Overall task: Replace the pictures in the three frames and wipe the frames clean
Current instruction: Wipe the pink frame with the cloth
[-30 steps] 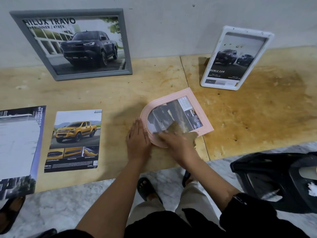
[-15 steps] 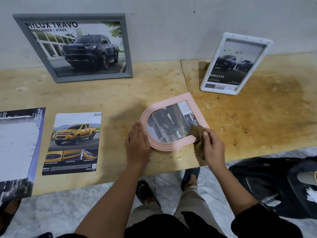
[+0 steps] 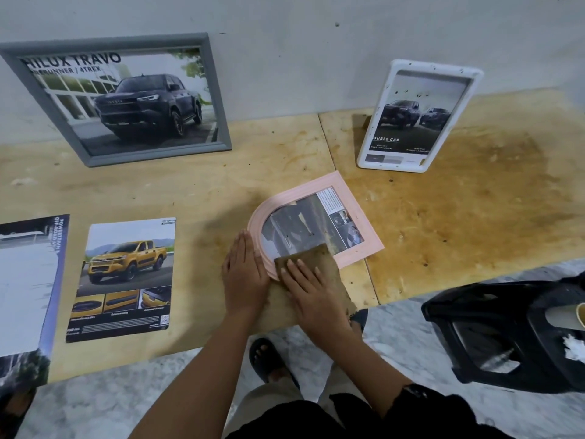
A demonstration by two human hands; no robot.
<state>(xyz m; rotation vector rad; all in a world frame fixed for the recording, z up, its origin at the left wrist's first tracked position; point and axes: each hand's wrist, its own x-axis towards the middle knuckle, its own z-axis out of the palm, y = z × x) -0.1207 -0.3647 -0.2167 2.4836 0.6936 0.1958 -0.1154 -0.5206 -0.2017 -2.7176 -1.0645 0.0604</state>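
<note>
Three frames are seen from the head camera on a plywood table [image 3: 474, 217]. The pink frame [image 3: 313, 224], arched at one end, is laid flat near the front edge, and a printed picture is shown behind its glass. The left hand [image 3: 245, 274] is laid flat beside the arched end, fingers straight and together, nothing grasped, with the fingertips touching the rim. The right hand [image 3: 311, 293] is pressed palm-down on a brown cloth [image 3: 319, 258], its fingers straight and slightly spread rather than curled. The cloth is spread over the near corner of the pink frame and the table in front of it. The grey frame [image 3: 126, 99], filled with a dark truck picture, is leaned against the wall [image 3: 316, 42] at the back left. The white frame [image 3: 418, 115] is stood tilted back at the back right, with specks seen on its glass. A leaflet [image 3: 126, 277] with a yellow truck is laid flat left of the hands, and a sheet [image 3: 28, 280] beside it. A black stool [image 3: 493, 337] is seen on the floor at the right.
</note>
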